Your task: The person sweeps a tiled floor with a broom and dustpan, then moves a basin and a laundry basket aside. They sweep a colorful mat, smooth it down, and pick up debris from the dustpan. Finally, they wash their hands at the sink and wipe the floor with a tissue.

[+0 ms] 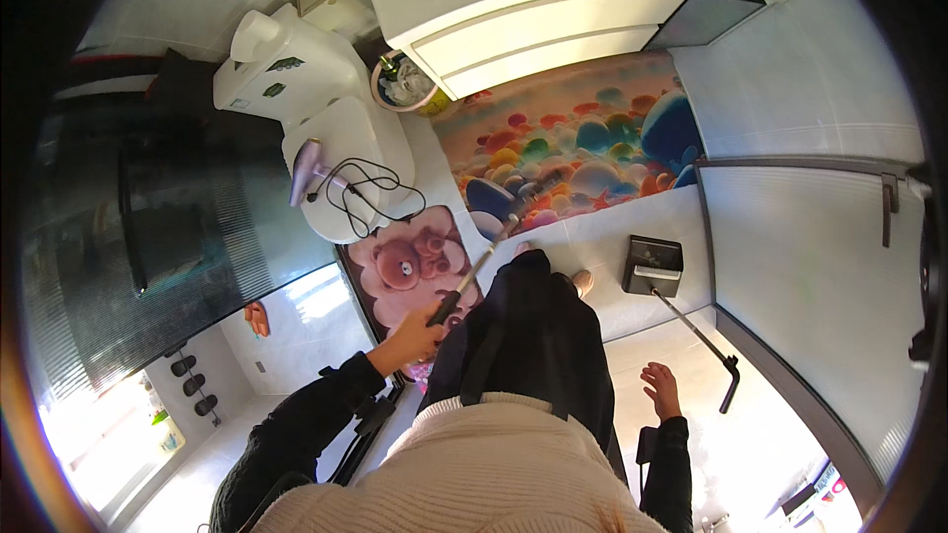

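My left hand (415, 338) is closed around the dark grip of a long-handled broom (481, 265). Its metal shaft slants away to the right, and the blurred head lies over the colorful pebble-print mat (592, 138). My right hand (663, 390) hangs at my right side, empty, fingers apart. Nearest to it is a black long-handled dustpan (654, 266) on the pale tiles, its thin handle slanting back and ending in a dark bent grip. Below the broom's shaft lies a pink bear-patterned mat (410, 266).
A lilac hair dryer (308, 170) with a loose black cord rests on the closed toilet lid (346, 133). Beside the toilet stands a waste bin (405, 84) with a white liner. A white vanity cabinet (553, 25) is ahead, a framed glass door (810, 257) to the right.
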Action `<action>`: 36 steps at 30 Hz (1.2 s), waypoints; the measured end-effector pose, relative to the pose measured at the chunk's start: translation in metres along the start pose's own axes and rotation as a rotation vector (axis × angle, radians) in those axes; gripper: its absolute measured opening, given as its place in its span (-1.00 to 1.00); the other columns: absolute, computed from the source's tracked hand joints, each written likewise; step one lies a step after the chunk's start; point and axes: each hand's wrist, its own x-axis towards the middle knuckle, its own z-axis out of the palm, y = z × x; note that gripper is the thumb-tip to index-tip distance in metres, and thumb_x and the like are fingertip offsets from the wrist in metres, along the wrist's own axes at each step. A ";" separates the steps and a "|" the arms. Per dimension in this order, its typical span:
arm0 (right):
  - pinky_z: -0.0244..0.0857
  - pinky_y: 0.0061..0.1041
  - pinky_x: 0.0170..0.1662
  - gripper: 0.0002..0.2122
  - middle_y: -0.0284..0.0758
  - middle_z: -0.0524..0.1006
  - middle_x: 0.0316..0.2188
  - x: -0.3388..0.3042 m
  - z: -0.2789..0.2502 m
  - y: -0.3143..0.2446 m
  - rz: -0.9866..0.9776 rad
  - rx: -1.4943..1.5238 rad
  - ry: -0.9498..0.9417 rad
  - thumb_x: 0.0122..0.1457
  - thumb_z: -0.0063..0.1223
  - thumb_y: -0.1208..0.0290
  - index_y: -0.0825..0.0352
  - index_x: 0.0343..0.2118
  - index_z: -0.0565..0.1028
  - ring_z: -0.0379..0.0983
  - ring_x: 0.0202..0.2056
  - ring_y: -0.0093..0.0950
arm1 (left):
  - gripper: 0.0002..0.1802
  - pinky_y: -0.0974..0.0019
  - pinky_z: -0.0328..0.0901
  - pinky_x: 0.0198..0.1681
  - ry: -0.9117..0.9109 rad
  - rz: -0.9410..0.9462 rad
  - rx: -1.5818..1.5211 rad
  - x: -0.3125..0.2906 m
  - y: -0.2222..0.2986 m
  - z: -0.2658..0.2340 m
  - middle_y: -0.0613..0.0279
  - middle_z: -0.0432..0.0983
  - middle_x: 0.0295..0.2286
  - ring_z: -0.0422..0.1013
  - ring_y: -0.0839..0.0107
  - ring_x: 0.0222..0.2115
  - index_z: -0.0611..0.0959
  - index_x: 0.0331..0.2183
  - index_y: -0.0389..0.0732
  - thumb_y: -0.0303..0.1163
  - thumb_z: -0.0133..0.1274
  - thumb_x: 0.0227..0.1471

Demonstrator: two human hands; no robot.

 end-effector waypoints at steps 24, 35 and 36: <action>0.08 0.02 0.12 -0.28 -0.03 0.14 0.15 0.041 -0.181 0.054 -0.230 -0.681 0.958 -0.02 0.20 0.37 0.19 0.21 0.07 0.11 0.11 0.03 | -0.50 0.44 0.10 -0.79 0.125 -0.068 0.078 0.019 0.026 0.086 0.32 0.31 -0.61 0.19 0.57 -0.80 0.44 0.00 -0.10 -0.57 -0.01 -0.05; 0.26 -0.48 -0.56 -0.57 -0.34 0.44 -0.64 0.070 -0.199 0.038 -0.303 -0.250 0.450 0.08 0.17 0.34 0.18 0.04 0.37 0.36 -0.64 -0.52 | -0.92 0.39 0.10 -0.79 0.126 0.227 0.242 0.198 0.101 0.102 0.31 0.26 -0.76 0.24 0.49 -0.81 0.38 -0.50 -0.19 -0.50 -0.04 -0.02; 0.19 -0.57 -0.63 -0.55 -0.41 0.42 -0.68 0.070 -0.196 0.038 -0.300 -0.306 0.394 0.08 0.18 0.31 0.16 0.06 0.38 0.30 -0.69 -0.63 | -0.94 0.33 0.11 -0.79 0.131 0.199 0.333 0.199 0.091 0.122 0.24 0.31 -0.75 0.27 0.42 -0.82 0.41 -0.43 -0.23 -0.50 -0.04 -0.04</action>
